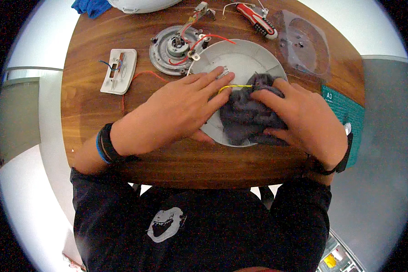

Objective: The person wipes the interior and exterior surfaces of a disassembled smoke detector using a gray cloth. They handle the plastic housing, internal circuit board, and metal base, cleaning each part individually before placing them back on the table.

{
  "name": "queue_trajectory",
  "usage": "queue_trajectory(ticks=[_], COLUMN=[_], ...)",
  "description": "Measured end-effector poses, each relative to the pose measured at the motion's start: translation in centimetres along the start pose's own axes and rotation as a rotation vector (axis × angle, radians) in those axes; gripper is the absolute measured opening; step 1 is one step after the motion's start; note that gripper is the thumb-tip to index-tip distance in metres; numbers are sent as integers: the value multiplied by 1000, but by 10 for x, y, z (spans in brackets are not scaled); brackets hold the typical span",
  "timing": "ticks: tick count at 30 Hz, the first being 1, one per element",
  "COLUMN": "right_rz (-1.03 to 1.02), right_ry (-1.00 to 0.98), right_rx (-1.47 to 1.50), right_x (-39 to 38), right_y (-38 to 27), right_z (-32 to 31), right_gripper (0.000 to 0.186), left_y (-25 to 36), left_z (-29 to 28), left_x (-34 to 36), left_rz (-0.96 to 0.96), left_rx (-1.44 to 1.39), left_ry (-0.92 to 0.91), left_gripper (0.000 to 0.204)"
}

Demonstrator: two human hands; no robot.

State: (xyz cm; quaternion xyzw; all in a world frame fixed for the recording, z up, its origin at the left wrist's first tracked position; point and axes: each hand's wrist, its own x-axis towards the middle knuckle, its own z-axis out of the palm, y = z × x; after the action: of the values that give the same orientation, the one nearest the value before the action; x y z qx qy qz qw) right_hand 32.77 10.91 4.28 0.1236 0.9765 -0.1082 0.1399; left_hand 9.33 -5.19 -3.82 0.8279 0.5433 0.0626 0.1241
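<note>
Two bare hands meet over a shallow, round, pale grey housing (242, 54) on the wood-grained counter (95, 106). The right hand (308, 118) has its fingers curled in, grasping a bunched, charcoal-grey cloth (251, 115) inside the dish; the left hand (177, 104) lies over the near-left rim, its fingers extended and clenched on nothing I can make out. This looks like wiping, and it probably goes best with the left palm steadying the rim while the cloth sweeps in arcs along the curved wall. Care seems due around the thin yellow wire (240, 86), which could snag in the folds. The housing appears smooth, hard and matte, probably plastic, while the cloth is soft, rumpled and blurred at its edges. Just beyond, a metallic-looking disc-shaped motor base (161, 50) contrasts with a white rounded-corner slotted plate (128, 68).
</note>
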Motion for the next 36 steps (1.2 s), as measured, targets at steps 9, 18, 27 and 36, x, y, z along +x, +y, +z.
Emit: queue_trajectory(ticks=[9, 18, 27, 36], right_rz=[-387, -204, -373, -167], right_ry=[126, 44, 113, 205], right_rx=[169, -131, 27, -271], right_x=[18, 10, 16, 18], right_y=[-14, -13, -12, 19], right_z=[9, 12, 25, 12], right_gripper=[43, 27, 27, 25], left_y=[-6, -8, -8, -9], left_z=[9, -4, -5, -9], left_x=[0, 1, 0, -2], left_rz=[17, 27, 21, 31], left_rx=[63, -79, -48, -97], left_ry=[34, -11, -34, -48], left_gripper=[107, 111, 109, 101])
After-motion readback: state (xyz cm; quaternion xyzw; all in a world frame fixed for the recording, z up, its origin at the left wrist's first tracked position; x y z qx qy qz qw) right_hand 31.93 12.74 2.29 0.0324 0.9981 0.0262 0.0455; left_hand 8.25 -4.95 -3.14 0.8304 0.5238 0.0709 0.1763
